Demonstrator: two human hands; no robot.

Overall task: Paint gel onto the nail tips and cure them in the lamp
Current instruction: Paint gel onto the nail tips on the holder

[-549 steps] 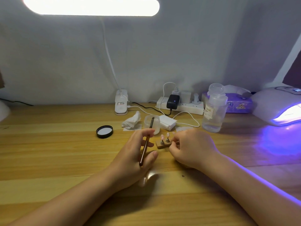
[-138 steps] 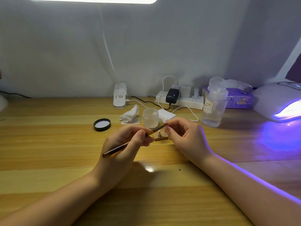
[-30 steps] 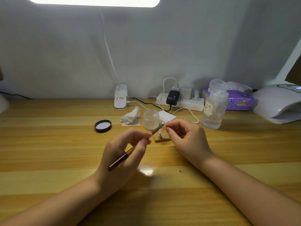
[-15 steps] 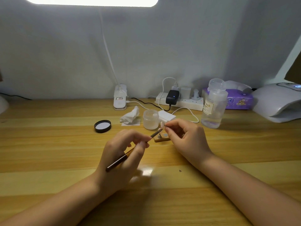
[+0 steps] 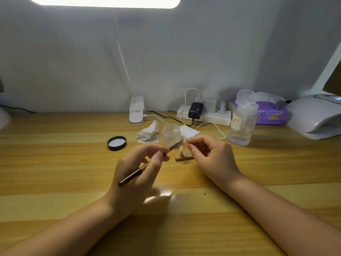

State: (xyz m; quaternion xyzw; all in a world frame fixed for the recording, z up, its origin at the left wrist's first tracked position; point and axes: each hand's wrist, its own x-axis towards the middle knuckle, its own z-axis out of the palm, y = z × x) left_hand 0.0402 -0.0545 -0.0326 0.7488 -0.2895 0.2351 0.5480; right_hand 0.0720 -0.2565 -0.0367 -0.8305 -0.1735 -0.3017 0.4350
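Left hand grips brush mid-shaft; right hand fingers pinch nail tip by its stand; tip prob. v. light, brittle, slick w/ wet gel; hold stand only.

Wooden table, light plank grain, glare patch near the front centre. Plain grey-white wall directly behind it. Bright white lamp bar at the top edge, on a thin white stem running down to a clamp base at the table's back edge.
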